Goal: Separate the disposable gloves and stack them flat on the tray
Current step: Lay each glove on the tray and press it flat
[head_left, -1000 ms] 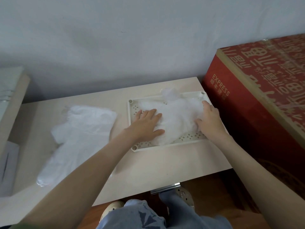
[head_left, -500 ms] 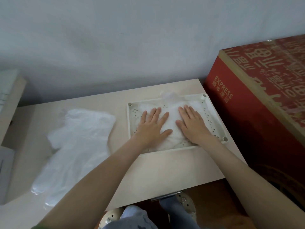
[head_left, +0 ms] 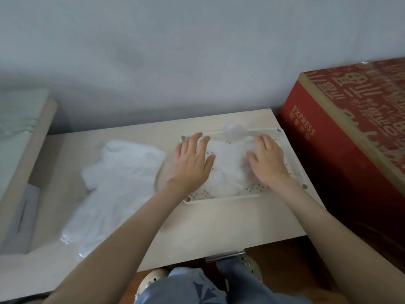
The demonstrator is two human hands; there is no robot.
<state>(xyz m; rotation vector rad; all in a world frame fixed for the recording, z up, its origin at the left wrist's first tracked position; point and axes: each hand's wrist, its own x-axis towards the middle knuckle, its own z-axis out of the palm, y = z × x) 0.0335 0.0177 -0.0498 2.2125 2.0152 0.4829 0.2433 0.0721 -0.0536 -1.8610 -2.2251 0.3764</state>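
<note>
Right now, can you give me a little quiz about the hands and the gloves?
1. True or false: the left hand and the right hand lie flat, fingers straight, on the gloves in the tray.
2. Where is the other pile of gloves? A) on the floor B) on the table, left of the tray C) hanging on the wall
3. Fill in: the big box right of the table is ____ coloured.
Key: 1 true; 2 B; 3 red.
</note>
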